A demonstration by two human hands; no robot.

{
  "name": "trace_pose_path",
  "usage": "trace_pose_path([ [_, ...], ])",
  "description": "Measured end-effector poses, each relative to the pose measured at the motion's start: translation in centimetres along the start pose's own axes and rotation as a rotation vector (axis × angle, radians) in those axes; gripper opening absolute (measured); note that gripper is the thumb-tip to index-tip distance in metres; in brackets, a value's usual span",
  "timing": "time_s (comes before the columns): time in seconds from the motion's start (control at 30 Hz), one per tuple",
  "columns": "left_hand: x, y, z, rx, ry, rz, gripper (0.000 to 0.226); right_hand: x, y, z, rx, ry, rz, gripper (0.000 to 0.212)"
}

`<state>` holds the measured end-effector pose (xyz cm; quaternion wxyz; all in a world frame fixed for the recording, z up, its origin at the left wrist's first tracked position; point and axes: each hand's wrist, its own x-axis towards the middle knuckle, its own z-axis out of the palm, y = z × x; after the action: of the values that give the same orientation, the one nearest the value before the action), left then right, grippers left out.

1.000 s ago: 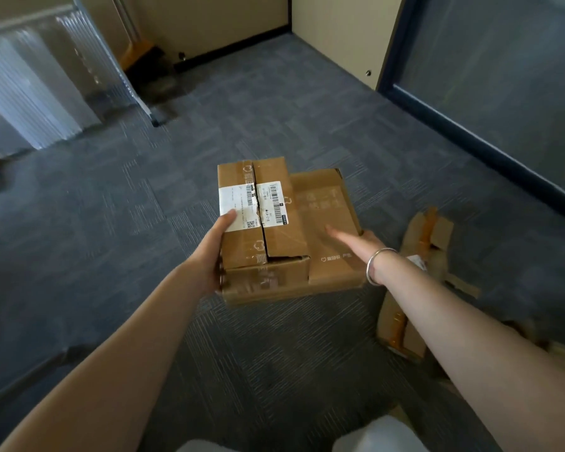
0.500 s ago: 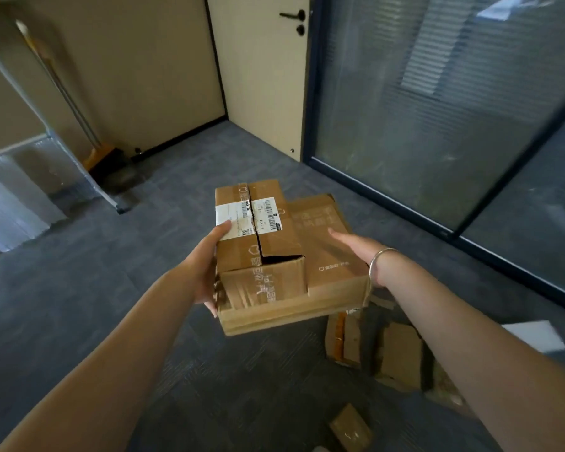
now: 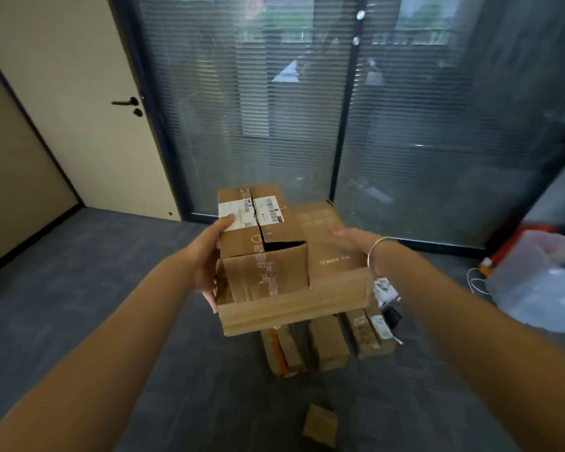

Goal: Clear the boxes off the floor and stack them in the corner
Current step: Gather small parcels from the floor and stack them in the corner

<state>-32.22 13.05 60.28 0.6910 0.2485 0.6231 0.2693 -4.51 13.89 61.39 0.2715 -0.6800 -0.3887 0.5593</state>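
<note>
Grey carpet floor [image 3: 79,305], glass partition [image 3: 405,125] behind. Stacked cardboard boxes [image 3: 284,256] held in the air above more boxes on the floor [image 3: 327,347]. Left hand [image 3: 209,256] grips the stack's left side, thumb on the label; right hand [image 3: 356,246] lies flat on the right top, fingers straight. Probably light, crushable, torn flaps; support from underneath.

Two held boxes [image 3: 294,256], two hands [image 3: 206,259].

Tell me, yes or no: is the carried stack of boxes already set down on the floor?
No: the left hand and right hand hold the stack of boxes up, above other boxes on the floor.
</note>
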Motion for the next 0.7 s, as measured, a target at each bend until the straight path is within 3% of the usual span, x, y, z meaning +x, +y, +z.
trace_pose_path([
  [0.17,-1.0,1.2,8.8,0.217,-0.149,0.028,0.099,-5.6,3.7,-8.0,0.252,0.175,0.071,0.058],
  [0.3,-1.4,1.5,17.5,0.376,-0.322,-0.027,0.109,-9.8,7.3,-15.4,0.360,0.379,0.096,0.070],
  [0.43,-2.0,0.4,26.1,0.496,-0.394,-0.047,0.117,-14.7,10.4,-21.3,0.393,0.546,0.080,0.065],
  [0.5,-3.2,-0.8,32.4,0.561,-0.464,-0.051,0.108,-18.0,13.4,-25.4,0.459,0.655,0.076,0.064],
  [0.6,-5.6,-2.6,40.4,0.620,-0.533,-0.068,0.078,-22.0,17.5,-30.1,0.546,0.738,0.104,0.064],
  [0.7,-8.5,-6.2,49.2,0.736,-0.597,-0.079,0.075,-27.5,22.5,-35.5,0.632,0.843,0.139,0.064],
])
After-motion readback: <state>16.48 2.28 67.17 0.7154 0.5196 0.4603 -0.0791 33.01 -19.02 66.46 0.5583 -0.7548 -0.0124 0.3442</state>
